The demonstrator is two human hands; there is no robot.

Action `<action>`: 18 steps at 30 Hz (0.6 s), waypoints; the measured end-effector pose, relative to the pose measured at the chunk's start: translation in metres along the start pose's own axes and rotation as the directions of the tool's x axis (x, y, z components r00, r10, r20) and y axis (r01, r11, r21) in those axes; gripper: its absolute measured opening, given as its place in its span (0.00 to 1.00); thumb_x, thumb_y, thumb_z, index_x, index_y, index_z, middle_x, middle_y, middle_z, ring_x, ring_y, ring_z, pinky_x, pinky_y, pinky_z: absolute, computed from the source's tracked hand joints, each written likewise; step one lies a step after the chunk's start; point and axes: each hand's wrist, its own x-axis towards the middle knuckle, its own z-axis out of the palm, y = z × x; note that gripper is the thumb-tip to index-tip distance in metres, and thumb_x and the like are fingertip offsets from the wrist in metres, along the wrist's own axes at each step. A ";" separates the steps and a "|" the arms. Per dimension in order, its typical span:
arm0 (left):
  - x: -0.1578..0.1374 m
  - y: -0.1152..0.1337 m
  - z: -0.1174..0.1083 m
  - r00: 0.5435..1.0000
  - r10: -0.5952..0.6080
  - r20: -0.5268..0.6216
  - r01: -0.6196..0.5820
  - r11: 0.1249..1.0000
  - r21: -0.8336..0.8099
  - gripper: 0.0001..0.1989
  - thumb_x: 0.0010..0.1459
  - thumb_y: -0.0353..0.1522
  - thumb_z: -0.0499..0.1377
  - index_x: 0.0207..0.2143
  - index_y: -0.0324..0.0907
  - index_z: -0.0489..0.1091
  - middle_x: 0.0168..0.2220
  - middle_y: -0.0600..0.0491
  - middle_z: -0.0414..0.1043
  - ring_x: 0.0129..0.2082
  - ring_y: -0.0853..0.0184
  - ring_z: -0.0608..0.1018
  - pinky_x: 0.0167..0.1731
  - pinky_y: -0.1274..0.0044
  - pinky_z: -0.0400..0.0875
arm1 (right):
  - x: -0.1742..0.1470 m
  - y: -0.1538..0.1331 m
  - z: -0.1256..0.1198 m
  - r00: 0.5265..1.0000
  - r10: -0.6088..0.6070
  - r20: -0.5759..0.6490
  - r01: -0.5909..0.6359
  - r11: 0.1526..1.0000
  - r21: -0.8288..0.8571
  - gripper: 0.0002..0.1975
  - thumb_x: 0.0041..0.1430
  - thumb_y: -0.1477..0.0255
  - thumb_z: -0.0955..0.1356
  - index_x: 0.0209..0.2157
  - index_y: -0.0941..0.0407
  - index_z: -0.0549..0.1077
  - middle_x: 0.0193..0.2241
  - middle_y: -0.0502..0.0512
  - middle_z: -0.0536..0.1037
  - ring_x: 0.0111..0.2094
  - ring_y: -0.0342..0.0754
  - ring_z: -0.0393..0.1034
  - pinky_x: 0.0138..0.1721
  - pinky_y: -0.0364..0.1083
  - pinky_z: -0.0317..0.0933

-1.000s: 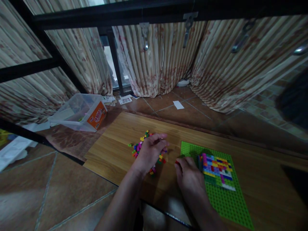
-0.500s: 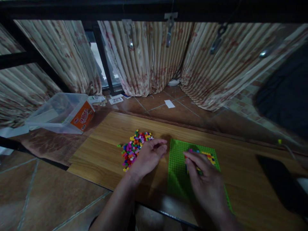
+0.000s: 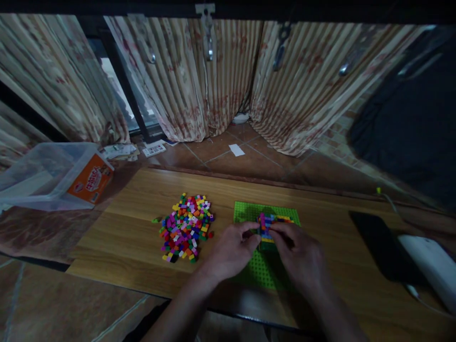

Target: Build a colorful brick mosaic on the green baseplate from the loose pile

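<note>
A green studded baseplate [image 3: 261,275] lies on the wooden board, carrying a low build of colourful toy bricks [image 3: 265,223] on its far half. My left hand [image 3: 233,249] reaches the build's left side, thumb and index finger closed against its edge. From the right, my right hand [image 3: 302,254] has thumb and fingertips pinched together at the middle of the build; whatever sits between them is too small and covered to make out. Both hands hide part of the build. Left of my left hand spreads a pile of small loose bricks [image 3: 185,225] in many colours.
A clear plastic bin [image 3: 53,171] with an orange label stands at the left. A black phone-like slab [image 3: 379,242] and a white device [image 3: 431,266] with a cable lie on the right. Papers [image 3: 154,149] and striped curtains [image 3: 228,85] are beyond the board [image 3: 138,218].
My left hand has moved right, from beside the loose pile to the build's left edge. My right hand stays at the build, its fingertips pinched. The view has shifted to the right.
</note>
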 end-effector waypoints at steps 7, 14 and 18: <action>0.000 0.002 0.003 1.000 0.006 0.019 -0.007 1.000 0.012 0.21 0.60 0.35 0.54 0.54 0.41 0.73 0.36 0.50 0.78 0.31 0.65 0.76 0.32 0.75 0.68 | 0.000 0.002 0.007 0.998 -0.040 -0.056 0.037 0.998 -0.052 0.10 0.63 0.64 0.66 0.35 0.54 0.77 0.34 0.54 0.81 0.35 0.50 0.76 0.38 0.48 0.68; 0.000 -0.004 0.005 0.999 0.048 0.021 -0.047 0.999 -0.017 0.21 0.61 0.36 0.53 0.53 0.41 0.73 0.34 0.51 0.78 0.30 0.67 0.75 0.31 0.77 0.68 | -0.002 0.001 0.008 0.993 -0.073 -0.098 0.066 0.996 -0.068 0.11 0.62 0.64 0.66 0.36 0.55 0.78 0.35 0.54 0.82 0.35 0.49 0.78 0.38 0.47 0.69; -0.001 -0.001 0.004 0.999 0.037 0.030 -0.037 0.999 0.004 0.20 0.60 0.36 0.53 0.52 0.40 0.74 0.34 0.51 0.78 0.30 0.67 0.75 0.32 0.76 0.68 | -0.004 0.002 0.003 0.993 -0.013 -0.119 0.007 0.999 -0.052 0.12 0.61 0.63 0.67 0.37 0.55 0.79 0.35 0.55 0.83 0.34 0.49 0.78 0.37 0.47 0.70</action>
